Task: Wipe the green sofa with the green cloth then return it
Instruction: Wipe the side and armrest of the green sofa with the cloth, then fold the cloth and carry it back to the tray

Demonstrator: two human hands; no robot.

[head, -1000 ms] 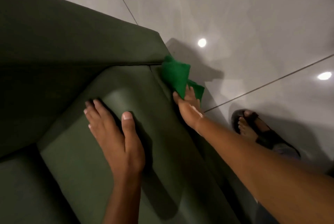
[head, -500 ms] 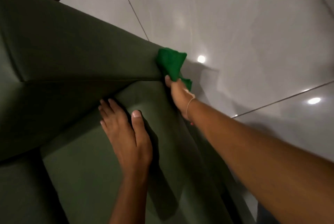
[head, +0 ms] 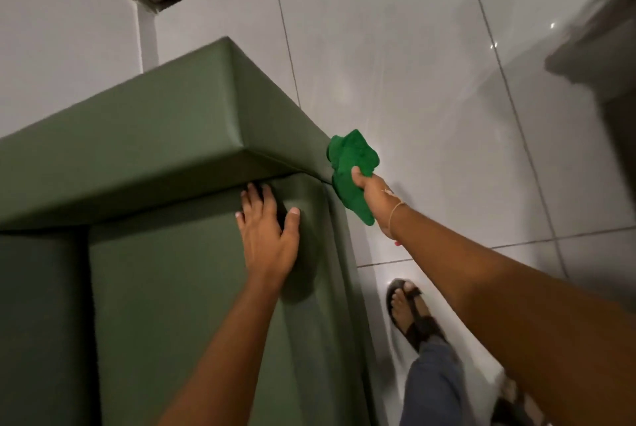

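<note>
The green sofa (head: 144, 157) fills the left half of the view, its armrest running across and a seat cushion below it. My left hand (head: 266, 236) lies flat and open on the seat cushion, fingertips tucked under the armrest. My right hand (head: 375, 200) grips the bunched bright green cloth (head: 352, 164) at the armrest's front corner. The cloth touches the sofa's front edge and hangs partly below my fingers.
Glossy white floor tiles (head: 430, 81) spread to the right of the sofa. My sandalled foot (head: 409, 312) stands on the floor close to the sofa front. A blurred grey object (head: 599, 57) sits at the right edge. A white wall is behind the sofa.
The view has tilted up, showing the whole armrest and the wall. My right hand has carried the cloth up along the sofa's front corner. My left hand stays on the cushion.
</note>
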